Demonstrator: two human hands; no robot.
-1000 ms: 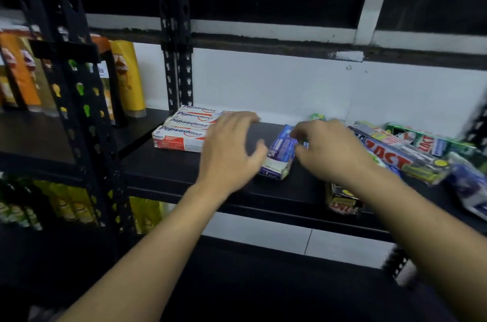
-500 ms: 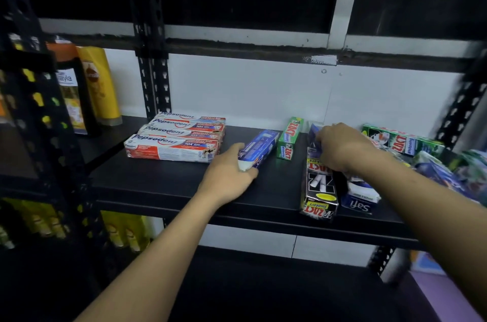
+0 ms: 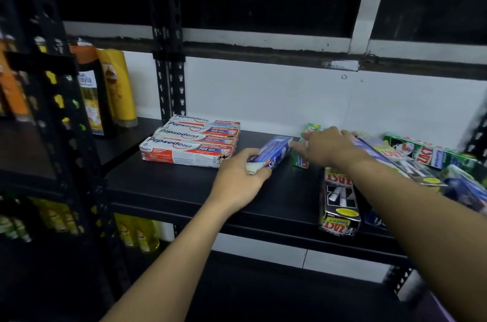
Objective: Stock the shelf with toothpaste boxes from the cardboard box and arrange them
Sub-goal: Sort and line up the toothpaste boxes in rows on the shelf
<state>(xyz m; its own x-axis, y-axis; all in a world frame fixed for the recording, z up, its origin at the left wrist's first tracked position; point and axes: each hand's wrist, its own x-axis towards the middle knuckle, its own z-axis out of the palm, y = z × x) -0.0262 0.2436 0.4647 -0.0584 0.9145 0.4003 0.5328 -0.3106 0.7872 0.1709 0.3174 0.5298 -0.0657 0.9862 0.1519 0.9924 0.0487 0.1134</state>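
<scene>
The left hand (image 3: 238, 179) is closed round the near end of a long blue-and-white cardboard toothpaste box (image 3: 274, 153), which lies on the black metal shelf (image 3: 171, 190) at a slant, its near corner just beside the row of red-and-white Pepsodent toothpaste boxes (image 3: 189, 147). The right hand (image 3: 328, 149) reaches in with straight fingers lying over a small green toothpaste box (image 3: 300, 162), fingertips close to the blue box's far end; it grips nothing that can be seen. The step in hand looks like squaring the blue box against the Pepsodent row. To do it well, the person should swing the far end leftward with the right fingertips while the left hand pivots the near end, until the long side runs parallel to the red-and-white boxes and the front ends line up, sliding the box flat so that the thin card is not crushed. Care is needed not to knock the green box over. Counted: four Pepsodent boxes lying side by side, one blue box in hand, one small green box, and one black Zact toothpaste box (image 3: 340, 203) hanging over the shelf's front edge. To the right is a jumble that includes a green Zact box (image 3: 432, 154); its total cannot be counted. The cardboard box is out of view.
</scene>
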